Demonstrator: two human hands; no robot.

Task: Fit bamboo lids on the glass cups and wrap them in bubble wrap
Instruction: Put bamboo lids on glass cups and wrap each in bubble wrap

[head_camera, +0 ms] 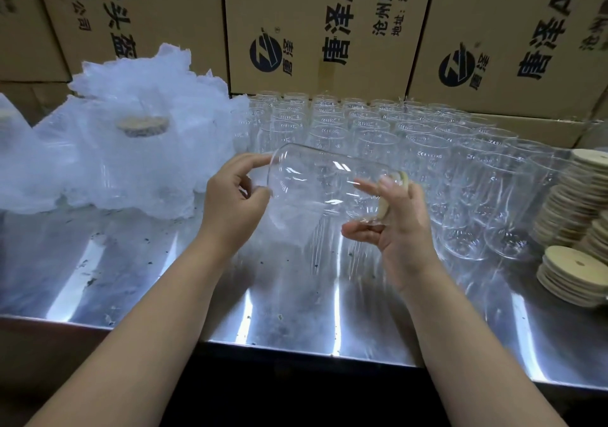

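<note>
a packing room or warehouse: printed cardboard cartons [316,25] stacked behind a steel bench [296,295], rows of identical glass cups [411,150], piled bamboo lids [579,196], heaped bubble wrap [125,130].

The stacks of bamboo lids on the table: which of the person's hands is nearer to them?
Right. The right hand holds the lidded end of the glass cup, closer to the lid stacks; the left hand holds the cup's far end.

A glass cup [325,186] lay on its side above the metal table [263,288], held between the left hand [235,196] at its base and the right hand [399,226] at its lidded end. Behind it stood rows of glass cups [411,143], with stacked bamboo lids [572,229] to the right and a heap of bubble wrap [131,137] to the left. Cardboard boxes [329,28] stood behind everything.
</note>
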